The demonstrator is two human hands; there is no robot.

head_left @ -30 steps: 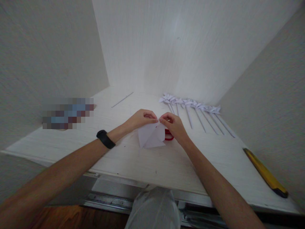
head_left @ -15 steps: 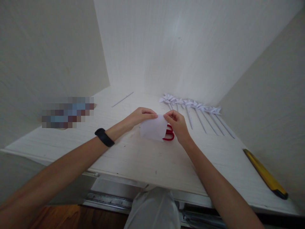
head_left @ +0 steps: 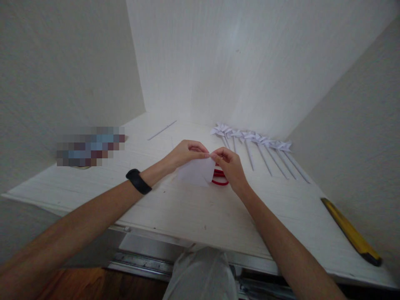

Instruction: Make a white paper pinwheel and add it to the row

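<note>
A small white sheet of paper hangs from my fingertips over the middle of the white table. My left hand pinches its upper edge near the top right corner. My right hand is closed on that same corner, its fingertips meeting those of my left hand. Behind the paper, partly hidden by it and by my right hand, lie scissors with red handles; their blades are out of sight.
Several white paper pinwheels on paper sticks lie in a row at the back right. One thin paper stick lies at the back left. A yellow utility knife rests by the right wall. A blurred-out object is at the left wall.
My two hands have come together at the paper's top right corner, where a gap was between them before. The paper has tilted and shifted slightly left.
</note>
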